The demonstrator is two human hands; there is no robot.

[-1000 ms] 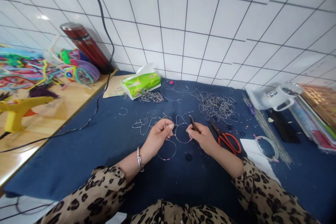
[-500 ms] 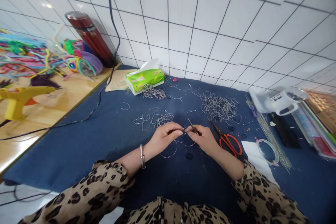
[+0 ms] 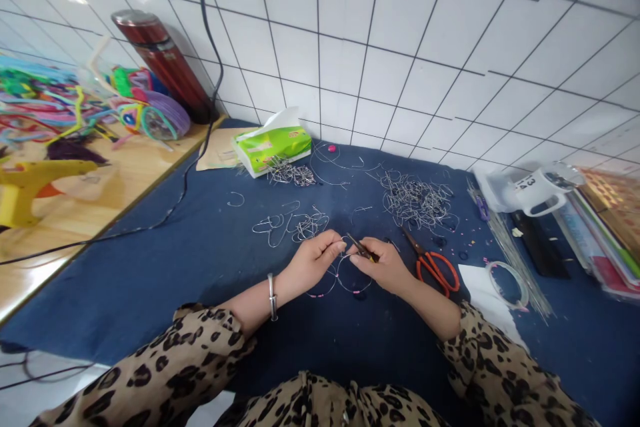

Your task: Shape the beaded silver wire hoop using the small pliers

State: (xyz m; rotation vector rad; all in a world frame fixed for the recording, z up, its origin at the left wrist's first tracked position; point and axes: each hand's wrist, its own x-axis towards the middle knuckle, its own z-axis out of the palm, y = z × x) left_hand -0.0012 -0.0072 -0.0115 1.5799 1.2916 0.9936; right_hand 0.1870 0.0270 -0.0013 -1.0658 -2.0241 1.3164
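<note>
My left hand (image 3: 316, 260) pinches a thin wire between thumb and fingertips, above the middle of the blue cloth (image 3: 200, 267). From the pinch hang wire loops strung with small pink beads (image 3: 356, 292). My right hand (image 3: 381, 263) is closed round small dark-tipped pliers (image 3: 361, 248), their jaws pointing up and left towards the wire. Its fingertips are close to the left hand's. Just beyond the left hand lies a small group of bent wire pieces (image 3: 307, 223). Scissors with orange handles (image 3: 436, 268) rest right of my right hand.
A tangled heap of wire pieces (image 3: 415, 200) lies at the back right. Straight wires (image 3: 513, 260), a coil (image 3: 507, 283) and a white mug (image 3: 537, 190) are on the right. A green tissue pack (image 3: 273, 147) stands near the wall. A black cable (image 3: 187, 180) crosses the left, by a yellow glue gun (image 3: 45, 177).
My fingertips have drawn slightly apart, and the pliers have shifted a little left. The beaded loops now hang rounder and more visible below my hands. The view has tilted slightly.
</note>
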